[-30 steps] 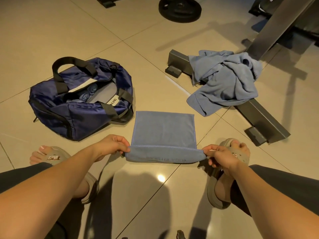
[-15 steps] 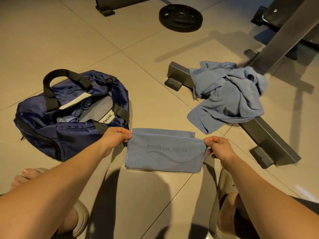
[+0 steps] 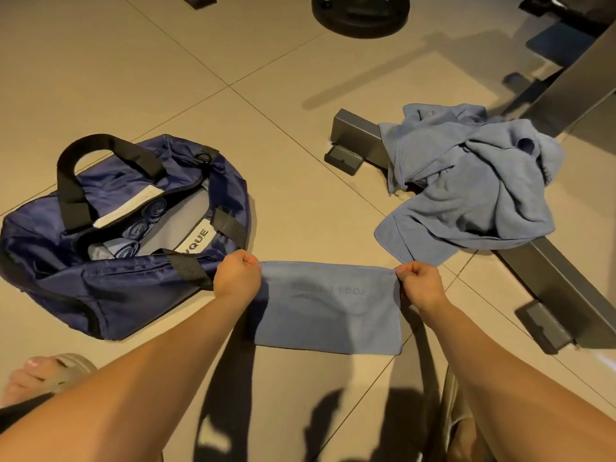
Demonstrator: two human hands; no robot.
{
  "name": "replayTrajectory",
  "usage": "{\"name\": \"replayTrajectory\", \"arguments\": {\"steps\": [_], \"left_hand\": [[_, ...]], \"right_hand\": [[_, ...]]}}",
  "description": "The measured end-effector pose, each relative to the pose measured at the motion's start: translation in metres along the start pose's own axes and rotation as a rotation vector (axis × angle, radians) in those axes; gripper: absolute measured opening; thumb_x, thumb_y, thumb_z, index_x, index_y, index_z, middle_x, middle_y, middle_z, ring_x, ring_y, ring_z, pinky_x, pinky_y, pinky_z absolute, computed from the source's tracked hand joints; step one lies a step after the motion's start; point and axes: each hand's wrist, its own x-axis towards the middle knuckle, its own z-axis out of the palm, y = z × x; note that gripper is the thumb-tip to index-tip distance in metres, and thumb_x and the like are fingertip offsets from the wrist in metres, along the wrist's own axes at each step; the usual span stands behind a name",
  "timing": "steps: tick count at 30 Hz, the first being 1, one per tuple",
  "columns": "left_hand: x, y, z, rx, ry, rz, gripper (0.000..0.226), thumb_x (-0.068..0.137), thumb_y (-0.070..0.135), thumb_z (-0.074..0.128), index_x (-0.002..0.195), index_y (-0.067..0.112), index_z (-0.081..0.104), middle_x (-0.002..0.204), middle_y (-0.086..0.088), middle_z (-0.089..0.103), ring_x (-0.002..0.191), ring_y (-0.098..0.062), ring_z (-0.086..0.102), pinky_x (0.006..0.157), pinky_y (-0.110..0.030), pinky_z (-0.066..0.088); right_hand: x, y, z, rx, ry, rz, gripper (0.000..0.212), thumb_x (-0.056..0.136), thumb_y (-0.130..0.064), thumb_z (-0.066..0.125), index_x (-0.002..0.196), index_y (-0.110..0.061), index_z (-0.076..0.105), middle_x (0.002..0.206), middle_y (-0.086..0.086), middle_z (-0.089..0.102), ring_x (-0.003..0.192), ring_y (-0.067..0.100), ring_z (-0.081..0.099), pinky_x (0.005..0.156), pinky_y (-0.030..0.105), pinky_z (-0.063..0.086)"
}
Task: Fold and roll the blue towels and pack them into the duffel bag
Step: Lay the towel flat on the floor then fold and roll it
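Duffel bag (image 3: 100, 288) sits open far left, just beside the left hand (image 3: 236, 278), so that hand's closer for packing. Folded towel (image 3: 328, 321) lies on the floor (image 3: 293, 378), long axis running across to the right hand (image 3: 420, 283); each hand pinches a far corner.

Blurred lettering (image 3: 328, 291) on folded towel (image 3: 328, 325)

Beige tiled floor (image 3: 166, 78), dark grout lines. Resting on it: navy duffel bag (image 3: 110, 278), middle left, unzipped; black weight plate (image 3: 360, 15), top centre; grey steel frame base (image 3: 566, 288), right, with crumpled blue towels (image 3: 483, 201) draped across it onto the tile; folded blue towel (image 3: 328, 315), lower centre; sandalled foot (image 3: 43, 375), lower left.
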Motion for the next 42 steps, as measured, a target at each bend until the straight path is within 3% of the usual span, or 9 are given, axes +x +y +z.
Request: {"name": "replayTrajectory", "arguments": {"steps": [5, 11, 15, 19, 27, 32, 35, 38, 42], "left_hand": [[-0.004, -0.006, 0.009, 0.047, 0.045, 0.104, 0.005, 0.097, 0.023, 0.061, 0.097, 0.023, 0.066, 0.093, -0.002, 0.066, 0.089, -0.024, 0.060, 0.075, -0.035, 0.048], [-0.001, -0.010, 0.006, 0.076, 0.032, 0.180, 0.007, 0.097, 0.026, 0.065, 0.091, 0.023, 0.066, 0.087, 0.000, 0.067, 0.084, -0.023, 0.063, 0.075, -0.038, 0.052], [-0.002, -0.012, 0.005, 0.134, -0.019, 0.257, 0.013, 0.099, 0.028, 0.061, 0.108, 0.022, 0.067, 0.104, -0.001, 0.063, 0.094, -0.022, 0.061, 0.082, -0.037, 0.051], [-0.001, -0.013, 0.002, 0.150, -0.081, 0.256, 0.019, 0.096, 0.022, 0.063, 0.116, 0.021, 0.063, 0.111, -0.001, 0.056, 0.098, -0.022, 0.059, 0.088, -0.041, 0.052], [0.003, 0.000, -0.004, 0.287, -0.116, 0.222, 0.011, 0.096, 0.029, 0.063, 0.090, 0.024, 0.056, 0.099, -0.002, 0.059, 0.088, -0.023, 0.058, 0.082, -0.044, 0.055], [0.003, 0.002, -0.012, -0.135, -0.264, 0.201, 0.008, 0.098, 0.018, 0.062, 0.094, 0.013, 0.057, 0.076, 0.001, 0.055, 0.077, -0.017, 0.053, 0.075, -0.034, 0.047], [0.003, 0.014, -0.022, -0.265, -0.351, 0.252, 0.004, 0.097, 0.010, 0.064, 0.095, 0.009, 0.061, 0.056, 0.014, 0.043, 0.065, -0.011, 0.044, 0.065, -0.027, 0.042], [-0.001, 0.037, -0.032, -0.280, -0.419, 0.380, 0.003, 0.095, 0.011, 0.068, 0.094, 0.009, 0.065, 0.051, 0.015, 0.041, 0.060, -0.006, 0.040, 0.062, -0.022, 0.038], [-0.015, 0.064, -0.040, -0.273, -0.469, 0.468, 0.007, 0.095, 0.018, 0.070, 0.094, 0.012, 0.067, 0.051, 0.011, 0.042, 0.056, -0.006, 0.039, 0.056, -0.017, 0.036]], "right_hand": [[0.000, 0.001, -0.005, 0.012, -0.070, 0.017, 0.006, 0.087, 0.004, 0.065, 0.085, 0.001, 0.069, 0.068, 0.010, 0.062, 0.056, 0.018, 0.052, 0.051, 0.026, 0.044], [0.012, 0.003, 0.005, -0.186, 0.024, -0.044, 0.011, 0.089, -0.003, 0.067, 0.081, -0.010, 0.070, 0.079, 0.008, 0.071, 0.078, 0.027, 0.066, 0.076, 0.041, 0.058], [0.012, 0.003, 0.009, -0.282, 0.070, -0.101, 0.011, 0.090, -0.009, 0.068, 0.080, -0.014, 0.069, 0.080, 0.005, 0.069, 0.081, 0.026, 0.065, 0.079, 0.039, 0.056], [0.010, 0.004, 0.008, -0.260, 0.002, -0.126, 0.014, 0.089, -0.008, 0.072, 0.098, -0.014, 0.064, 0.075, 0.002, 0.058, 0.076, 0.023, 0.059, 0.077, 0.033, 0.048], [0.016, 0.001, 0.011, -0.383, -0.049, -0.152, 0.011, 0.088, 0.000, 0.064, 0.083, -0.010, 0.064, 0.080, 0.007, 0.064, 0.081, 0.028, 0.062, 0.074, 0.035, 0.051], [0.010, -0.012, 0.006, -0.602, -0.004, -0.122, 0.008, 0.088, -0.004, 0.059, 0.092, -0.011, 0.060, 0.096, 0.009, 0.063, 0.089, 0.033, 0.061, 0.073, 0.038, 0.051], [-0.003, -0.045, 0.014, -0.782, 0.031, -0.256, 0.013, 0.091, -0.014, 0.060, 0.102, -0.011, 0.056, 0.104, 0.006, 0.048, 0.081, 0.032, 0.054, 0.067, 0.035, 0.043], [-0.017, -0.091, 0.040, -0.655, -0.196, -0.501, 0.030, 0.084, -0.020, 0.072, 0.111, -0.015, 0.060, 0.109, 0.003, 0.054, 0.091, 0.025, 0.057, 0.076, 0.035, 0.048], [-0.036, -0.138, 0.073, -0.476, -0.676, -0.507, 0.060, 0.081, -0.022, 0.082, 0.136, -0.014, 0.058, 0.128, -0.001, 0.060, 0.117, 0.013, 0.055, 0.098, 0.027, 0.043]]}}
